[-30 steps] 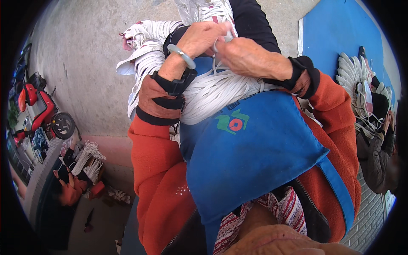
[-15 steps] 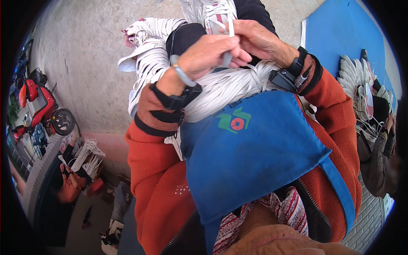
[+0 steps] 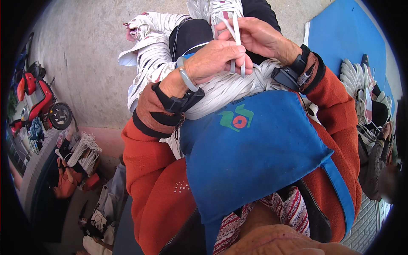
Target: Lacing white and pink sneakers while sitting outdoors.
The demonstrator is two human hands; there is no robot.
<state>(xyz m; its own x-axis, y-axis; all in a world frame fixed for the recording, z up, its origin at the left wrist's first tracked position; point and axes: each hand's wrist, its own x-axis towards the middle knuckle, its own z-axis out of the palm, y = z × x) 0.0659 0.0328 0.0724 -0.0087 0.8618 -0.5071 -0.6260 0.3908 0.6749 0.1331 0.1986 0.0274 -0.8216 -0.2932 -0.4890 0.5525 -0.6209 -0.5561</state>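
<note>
My left hand (image 3: 216,60) is closed in a pinch on a white flat lace (image 3: 236,30), whose strands fork above the fingers and dangle in short pieces below. Just beyond and to the right, my right hand (image 3: 260,36) has its fingers bent round the same lace. The strands cross in front of those fingers, so the grip is partly hidden. Beneath both hands, a thick bundle of white laces (image 3: 216,97) lies across my lap, against the top of a blue apron (image 3: 255,148). A white shoe (image 3: 225,9) with red trim shows past the right hand.
More lace-wrapped white pieces (image 3: 151,55) hang at my left knee. A blue panel (image 3: 348,34) stands at the right, near white shoes (image 3: 361,80) and another person's hand (image 3: 387,129). Far left are a red scooter (image 3: 42,100) and a person in orange (image 3: 66,182) beside white laces.
My left hand has turned and shifted slightly up and right. My right hand has drawn a little rightward. The lace strands now stand apart in a fork between the hands.
</note>
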